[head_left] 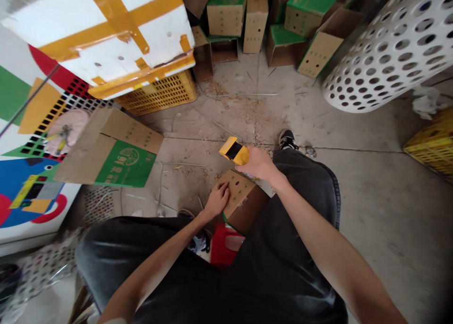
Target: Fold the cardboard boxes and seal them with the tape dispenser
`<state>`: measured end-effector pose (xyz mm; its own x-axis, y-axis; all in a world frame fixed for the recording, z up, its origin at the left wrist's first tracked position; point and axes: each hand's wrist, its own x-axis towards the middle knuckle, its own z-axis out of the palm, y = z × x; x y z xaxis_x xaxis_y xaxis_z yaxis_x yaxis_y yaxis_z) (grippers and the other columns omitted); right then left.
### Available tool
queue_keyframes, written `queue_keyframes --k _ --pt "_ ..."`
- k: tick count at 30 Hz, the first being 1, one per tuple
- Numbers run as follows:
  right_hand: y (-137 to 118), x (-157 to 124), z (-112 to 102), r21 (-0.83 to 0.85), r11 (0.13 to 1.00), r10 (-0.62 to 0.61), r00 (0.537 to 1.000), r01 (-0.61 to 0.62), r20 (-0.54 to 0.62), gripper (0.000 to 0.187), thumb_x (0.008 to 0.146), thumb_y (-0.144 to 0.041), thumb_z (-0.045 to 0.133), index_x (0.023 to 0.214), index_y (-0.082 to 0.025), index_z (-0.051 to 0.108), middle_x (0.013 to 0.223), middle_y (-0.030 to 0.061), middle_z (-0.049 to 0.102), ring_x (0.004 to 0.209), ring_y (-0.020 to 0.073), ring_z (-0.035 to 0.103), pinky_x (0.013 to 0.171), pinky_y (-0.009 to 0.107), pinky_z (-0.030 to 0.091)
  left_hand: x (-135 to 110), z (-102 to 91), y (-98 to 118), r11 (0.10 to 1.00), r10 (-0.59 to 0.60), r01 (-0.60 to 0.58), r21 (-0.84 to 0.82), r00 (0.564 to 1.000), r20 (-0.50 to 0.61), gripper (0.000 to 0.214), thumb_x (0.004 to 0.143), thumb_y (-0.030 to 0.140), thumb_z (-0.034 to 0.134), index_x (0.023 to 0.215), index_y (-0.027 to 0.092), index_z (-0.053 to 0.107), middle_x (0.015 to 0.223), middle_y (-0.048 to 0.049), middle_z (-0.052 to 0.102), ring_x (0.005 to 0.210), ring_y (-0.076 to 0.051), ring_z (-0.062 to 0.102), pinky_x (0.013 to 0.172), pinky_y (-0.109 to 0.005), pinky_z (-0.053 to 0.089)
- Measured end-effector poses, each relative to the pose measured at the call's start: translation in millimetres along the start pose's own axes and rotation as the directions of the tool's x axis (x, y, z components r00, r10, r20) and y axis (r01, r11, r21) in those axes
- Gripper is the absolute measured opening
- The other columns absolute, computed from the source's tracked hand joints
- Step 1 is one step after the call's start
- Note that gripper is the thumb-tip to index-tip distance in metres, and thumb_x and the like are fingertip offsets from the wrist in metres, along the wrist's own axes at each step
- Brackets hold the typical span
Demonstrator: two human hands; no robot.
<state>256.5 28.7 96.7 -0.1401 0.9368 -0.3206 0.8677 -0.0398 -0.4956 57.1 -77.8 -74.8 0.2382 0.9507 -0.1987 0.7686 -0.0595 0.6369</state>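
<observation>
"While the left hand rests unclenched on the cardboard box, what does the right hand do?"

"It grasps a yellow tape dispenser, whose front juts out left of that hand; the box lies just right of the left hand, nearer the body than the right hand."

"How best to work like that?"

"I'd press evenly with the left hand so the box doesn't rock; I'd hold the dispenser square to the cardboard, pull smoothly, and keep its front edge away from the left hand."
</observation>
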Motion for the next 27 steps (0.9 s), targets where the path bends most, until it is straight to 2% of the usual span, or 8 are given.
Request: queue_keyframes --k 7,11,14,16,18,22,25,27 --pt "1 0 1 0.005 1.0 0.005 1.0 -0.004 -0.027 0.046 0.069 -0.036 0.081 0.109 -0.017 0.068 0.102 0.0111 0.076 0.093 0.028 0.071 0.07 0.031 0.048 -9 1.0 13 0.994 0.009 -0.003 0.112 0.999 -0.054 0.042 0.102 0.027 0.037 0.124 0.01 0.068 0.113 -0.0166 0.068 0.105 -0.025 0.065 0.101 -0.042 0.052" --pt "0 -1 1 0.005 1.0 0.008 1.0 -0.008 -0.024 0.047 0.069 -0.038 0.081 0.109 -0.018 0.068 0.102 0.011 0.076 0.094 0.0284 0.071 0.069 0.031 0.048 -19 7.4 23 0.987 0.015 -0.003 0.161 0.997 -0.073 0.041 0.103 0.03 0.035 0.12 0.011 0.068 0.109 -0.0167 0.065 0.106 -0.026 0.063 0.1 -0.045 0.051" --pt "-1 -2 0 -0.003 1.0 0.004 1.0 -0.004 -0.021 0.048 0.069 -0.038 0.081 0.111 -0.018 0.068 0.104 0.0112 0.076 0.095 0.029 0.071 0.069 0.032 0.048 -23 4.7 36 0.99 -0.045 0.043 0.133 0.999 0.011 0.047 0.104 0.038 0.032 0.126 0.011 0.064 0.119 -0.0194 0.065 0.117 -0.028 0.061 0.107 -0.046 0.047" --pt "-1 -3 -1 -0.006 1.0 0.002 1.0 -0.003 -0.021 0.048 0.069 -0.038 0.081 0.111 -0.018 0.068 0.103 0.0111 0.076 0.095 0.029 0.071 0.069 0.031 0.048 -28 -0.2 49 0.988 -0.136 0.125 0.091 0.984 0.119 0.06 0.104 0.05 0.032 0.141 0.008 0.052 0.141 -0.0247 0.055 0.135 -0.033 0.052 0.115 -0.05 0.039" --pt "-1 -3 -1 -0.013 1.0 0.007 1.0 -0.008 -0.017 0.048 0.069 -0.039 0.081 0.11 -0.018 0.068 0.102 0.0113 0.076 0.094 0.0289 0.071 0.069 0.031 0.048 -38 -4.9 66 0.98 -0.198 0.191 0.05 0.949 0.244 0.084 0.097 0.067 0.037 0.157 0.008 0.03 0.162 -0.027 0.029 0.152 -0.038 0.029 0.12 -0.056 0.031" --pt "1 -3 -1 -0.019 1.0 0.002 1.0 -0.002 -0.016 0.047 0.07 -0.039 0.08 0.11 -0.018 0.068 0.101 0.0118 0.076 0.095 0.0287 0.071 0.07 0.031 0.049 -64 -8.6 97 0.988 -0.13 0.151 -0.016 0.895 0.426 0.134 0.069 0.083 0.066 0.164 0.021 -0.005 0.17 -0.0183 -0.011 0.156 -0.043 -0.007 0.118 -0.07 0.023" --pt "1 -4 -1 -0.01 1.0 -0.003 1.0 0.003 -0.018 0.048 0.071 -0.038 0.08 0.112 -0.018 0.067 0.102 0.0119 0.075 0.095 0.0283 0.071 0.072 0.032 0.05 -69 -11.8 103 0.987 -0.11 0.148 -0.058 0.9 0.422 0.134 0.067 0.078 0.072 0.164 0.022 -0.001 0.17 -0.0181 -0.01 0.157 -0.043 -0.006 0.119 -0.069 0.022" --pt "0 -6 -2 -0.005 1.0 0.005 1.0 -0.005 -0.014 0.048 0.071 -0.038 0.08 0.112 -0.018 0.067 0.102 0.012 0.075 0.094 0.0282 0.071 0.073 0.032 0.05 -61 -17.5 94 0.987 -0.084 0.128 -0.095 0.927 0.367 0.123 0.072 0.074 0.071 0.164 0.02 0.01 0.171 -0.0203 0.003 0.158 -0.041 0.005 0.123 -0.062 0.022"
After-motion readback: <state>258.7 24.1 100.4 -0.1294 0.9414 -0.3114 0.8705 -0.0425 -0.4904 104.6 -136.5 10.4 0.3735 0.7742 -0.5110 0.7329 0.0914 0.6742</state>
